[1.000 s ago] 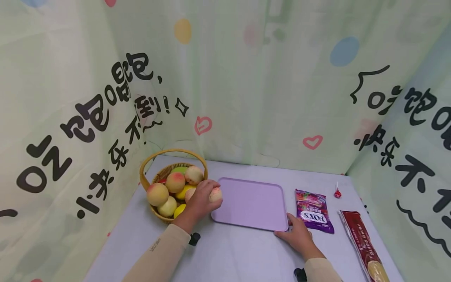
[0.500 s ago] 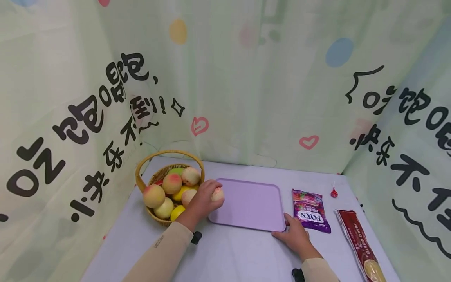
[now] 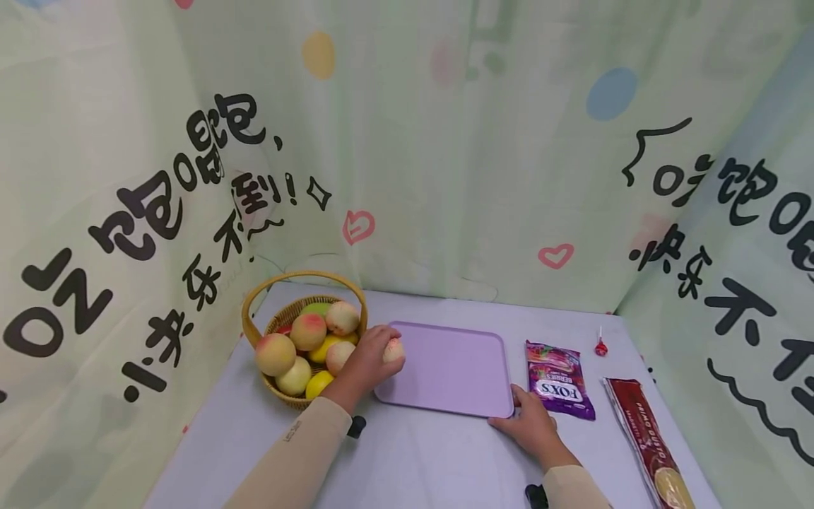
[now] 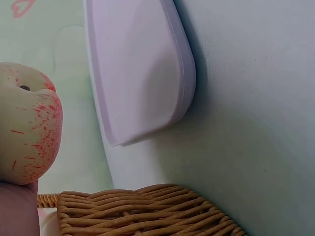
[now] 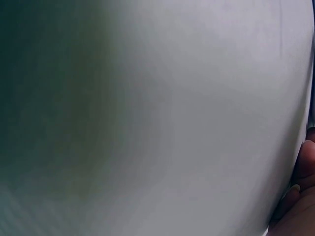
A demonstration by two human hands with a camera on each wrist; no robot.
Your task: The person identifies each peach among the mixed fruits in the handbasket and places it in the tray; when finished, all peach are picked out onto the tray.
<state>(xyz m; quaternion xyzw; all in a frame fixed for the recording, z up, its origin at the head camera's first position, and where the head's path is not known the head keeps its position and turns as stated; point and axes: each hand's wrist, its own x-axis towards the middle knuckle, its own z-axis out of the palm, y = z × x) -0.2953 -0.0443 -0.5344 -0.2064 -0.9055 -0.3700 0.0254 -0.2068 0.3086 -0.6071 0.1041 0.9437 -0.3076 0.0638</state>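
Slightly farther from the basket (image 4: 133, 211) than a second ago, the left hand (image 3: 367, 360) has shifted a little toward the purple tray (image 3: 448, 367). Its fingers curl round a pale, red-speckled peach (image 3: 393, 349), which overlaps the tray's left edge in the head view; the left wrist view shows the fruit clear of both the tray and the basket's wicker wall. At the tray's near right corner, the right hand (image 3: 529, 426) stays put, pinching that corner between thumb and fingers. More peaches (image 3: 275, 354) fill the basket, along with yellow fruit (image 3: 319, 384) and something green (image 3: 314, 309) at the back. Just beside the right hand lies a purple Fox's bag (image 3: 559, 382), with a red lollipop (image 3: 600, 347) and a long dark-red packet (image 3: 649, 438) farther right on the white desk (image 3: 420, 459).
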